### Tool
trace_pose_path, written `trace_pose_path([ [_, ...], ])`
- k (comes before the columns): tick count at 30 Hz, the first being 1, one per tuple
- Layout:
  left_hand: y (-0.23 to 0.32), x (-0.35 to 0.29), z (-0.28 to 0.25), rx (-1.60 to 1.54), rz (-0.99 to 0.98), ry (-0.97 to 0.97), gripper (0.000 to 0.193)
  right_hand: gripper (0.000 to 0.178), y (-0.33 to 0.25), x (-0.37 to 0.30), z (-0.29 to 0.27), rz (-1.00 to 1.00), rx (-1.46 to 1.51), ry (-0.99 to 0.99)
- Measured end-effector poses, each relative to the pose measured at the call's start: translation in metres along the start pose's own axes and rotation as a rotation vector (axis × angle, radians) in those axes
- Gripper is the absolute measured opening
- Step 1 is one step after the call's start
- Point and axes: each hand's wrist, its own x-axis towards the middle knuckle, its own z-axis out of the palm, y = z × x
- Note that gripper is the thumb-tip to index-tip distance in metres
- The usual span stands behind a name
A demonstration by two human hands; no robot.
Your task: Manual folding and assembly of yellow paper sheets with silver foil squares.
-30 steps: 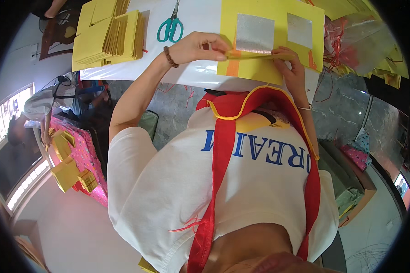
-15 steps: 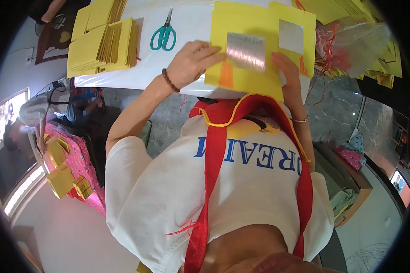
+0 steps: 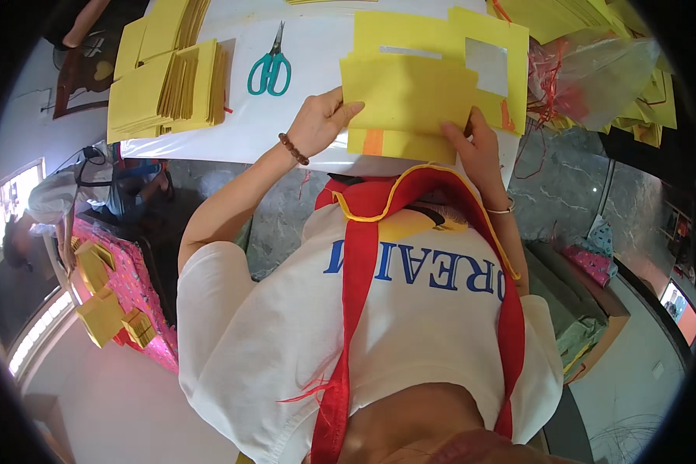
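Between my two hands is a plain yellow paper panel point(image 3: 408, 94). It lies over yellow paper with an orange strip point(image 3: 373, 142) showing below and a sliver of silver patch point(image 3: 410, 52) above. Whether the panel is a folded flap or a separate sheet, I cannot tell. My left hand point(image 3: 319, 127) pinches its left edge, thumb on top and fingers partly hidden. At the lower right corner, my right hand point(image 3: 478, 147) grips the paper between thumb and fingers. Another yellow sheet with a silver square point(image 3: 486, 66) lies just right of it.
Teal-handled scissors point(image 3: 269, 74) lie on the white table point(image 3: 243, 139). Stacks of folded yellow paper point(image 3: 166, 89) stand at the left. A clear plastic bag point(image 3: 595, 73) and red strings point(image 3: 545, 116) are at the right. Another person point(image 3: 54, 197) sits by a pink-covered table point(image 3: 151, 317).
The plain yellow panel now covers most of the silver square that showed before. Both hands have come slightly nearer to me and gripped the paper's sides.
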Motion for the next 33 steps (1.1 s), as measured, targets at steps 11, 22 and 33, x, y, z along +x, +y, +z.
trace_pose_path([
  [11,-0.021,0.022,0.004,-0.152,-0.144,-0.006,0.024,0.04,0.005,0.012,0.001,0.114,-0.047,0.08],
  [22,0.019,0.03,-0.01,0.086,0.026,0.241,0.033,0.04,0.005,0.015,0.003,0.166,-0.187,0.114],
  [33,0.019,0.034,0.053,0.978,0.615,0.061,0.058,0.038,0.009,0.013,0.007,0.086,-0.084,0.142],
])
